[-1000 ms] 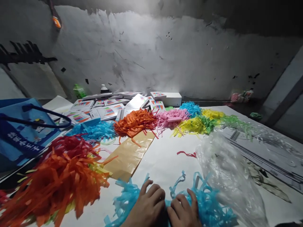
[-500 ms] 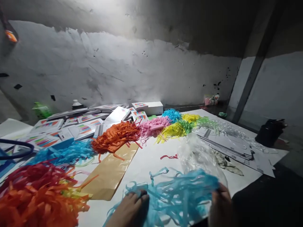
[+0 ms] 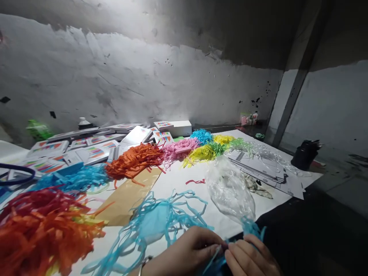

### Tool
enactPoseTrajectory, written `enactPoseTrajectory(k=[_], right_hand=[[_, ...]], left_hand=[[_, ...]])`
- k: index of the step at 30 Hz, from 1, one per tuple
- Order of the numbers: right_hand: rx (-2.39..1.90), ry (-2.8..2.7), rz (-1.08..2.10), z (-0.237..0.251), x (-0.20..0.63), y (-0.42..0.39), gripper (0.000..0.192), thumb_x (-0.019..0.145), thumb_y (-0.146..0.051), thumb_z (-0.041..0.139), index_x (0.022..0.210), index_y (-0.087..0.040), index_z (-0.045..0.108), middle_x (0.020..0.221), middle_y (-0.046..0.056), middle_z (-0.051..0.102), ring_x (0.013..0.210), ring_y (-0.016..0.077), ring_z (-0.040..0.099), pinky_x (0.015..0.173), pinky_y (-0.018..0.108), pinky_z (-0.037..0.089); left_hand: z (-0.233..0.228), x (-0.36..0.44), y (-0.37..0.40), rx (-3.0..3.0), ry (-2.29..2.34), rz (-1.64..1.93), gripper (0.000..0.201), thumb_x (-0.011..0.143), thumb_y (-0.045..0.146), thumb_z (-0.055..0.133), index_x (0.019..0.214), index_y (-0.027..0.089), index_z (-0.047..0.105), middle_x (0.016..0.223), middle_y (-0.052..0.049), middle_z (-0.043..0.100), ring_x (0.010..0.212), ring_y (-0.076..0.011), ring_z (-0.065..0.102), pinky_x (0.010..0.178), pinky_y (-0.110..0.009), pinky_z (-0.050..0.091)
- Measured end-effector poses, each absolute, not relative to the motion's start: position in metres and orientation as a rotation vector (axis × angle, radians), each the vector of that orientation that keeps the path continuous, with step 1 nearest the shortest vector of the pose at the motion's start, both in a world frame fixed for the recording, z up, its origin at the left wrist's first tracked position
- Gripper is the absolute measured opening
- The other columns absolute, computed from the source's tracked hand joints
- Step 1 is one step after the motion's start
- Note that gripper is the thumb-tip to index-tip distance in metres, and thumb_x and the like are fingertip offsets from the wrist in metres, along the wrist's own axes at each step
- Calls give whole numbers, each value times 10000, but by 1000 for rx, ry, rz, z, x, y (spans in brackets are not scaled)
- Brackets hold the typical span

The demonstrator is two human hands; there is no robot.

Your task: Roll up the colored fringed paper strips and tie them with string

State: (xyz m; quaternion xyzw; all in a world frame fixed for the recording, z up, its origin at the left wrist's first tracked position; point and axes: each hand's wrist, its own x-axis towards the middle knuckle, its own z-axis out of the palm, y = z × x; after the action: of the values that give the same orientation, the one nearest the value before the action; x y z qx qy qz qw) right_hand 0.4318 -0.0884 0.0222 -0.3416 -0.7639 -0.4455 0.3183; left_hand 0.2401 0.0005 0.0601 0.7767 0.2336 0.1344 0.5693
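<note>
At the bottom of the view, my left hand (image 3: 192, 247) is closed, thumb and fingers pinching a blue fringed tissue paper (image 3: 252, 228). Right against it, my right hand (image 3: 251, 255) is wrapped round the same tissue, whose strips stick out above and below the fingers. Much of the held part is hidden by my hands. Another blue fringed tissue piece (image 3: 155, 218) lies spread on the white sheet (image 3: 184, 184), its strips fanned out on both sides, left of my hands. Just beyond my hands rests a crumpled clear plastic bag (image 3: 228, 188).
Fringed tissue bundles in orange (image 3: 135, 159), pink (image 3: 179, 149), yellow (image 3: 202, 153) and blue (image 3: 74, 178) lie across the table. A red and orange heap (image 3: 48, 230) fills the near left. Brown paper (image 3: 132, 195), stacked printed boxes (image 3: 94, 153) and printed sheets (image 3: 258, 165) lie around.
The blue tissue that stretched between my hands is gathered in them at the lower right. My left hand has moved right to meet my right hand, uncovering the spread blue piece. The view has shifted slightly.
</note>
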Motion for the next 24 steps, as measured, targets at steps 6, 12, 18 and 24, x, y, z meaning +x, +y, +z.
enactPoseTrajectory(k=[6, 12, 18, 24], right_hand=[[-927, -1899, -1055, 0, 444, -93, 444, 1084, -267, 329, 877, -227, 720, 773, -24, 781, 703, 117, 758, 777, 249, 642], [-912, -1977, -1027, -4, 444, -99, 370, 1044, -156, 408, 898, -227, 741, 847, -35, 789, 767, 110, 762, 900, 270, 614], [-873, -2029, -1026, -7, 445, -109, 394, 1068, -198, 357, 1002, -207, 746, 976, -26, 782, 877, 122, 764, 1054, 329, 518], [-844, -1892, -743, -14, 439, -117, 262, 1040, -213, 435, 1060, -180, 695, 879, 1, 794, 834, 133, 765, 963, 315, 598]], left_hand=[[23, 251, 3, 1217, 585, 187, 559, 560, 628, 878, 724, 117, 722, 646, 43, 544, 612, -84, 401, 622, -194, 330], [47, 243, 0, 1416, 569, 201, 480, 789, 562, 770, 986, 124, 768, 815, -9, 683, 785, -146, 555, 780, -244, 407], [43, 250, -12, 1115, 553, 69, 392, 578, 417, 934, 709, 123, 709, 664, 27, 636, 624, -99, 511, 643, -212, 374], [36, 245, -28, 1160, 543, 100, 448, 591, 452, 935, 750, 108, 696, 687, 20, 619, 628, -85, 493, 631, -206, 354]])
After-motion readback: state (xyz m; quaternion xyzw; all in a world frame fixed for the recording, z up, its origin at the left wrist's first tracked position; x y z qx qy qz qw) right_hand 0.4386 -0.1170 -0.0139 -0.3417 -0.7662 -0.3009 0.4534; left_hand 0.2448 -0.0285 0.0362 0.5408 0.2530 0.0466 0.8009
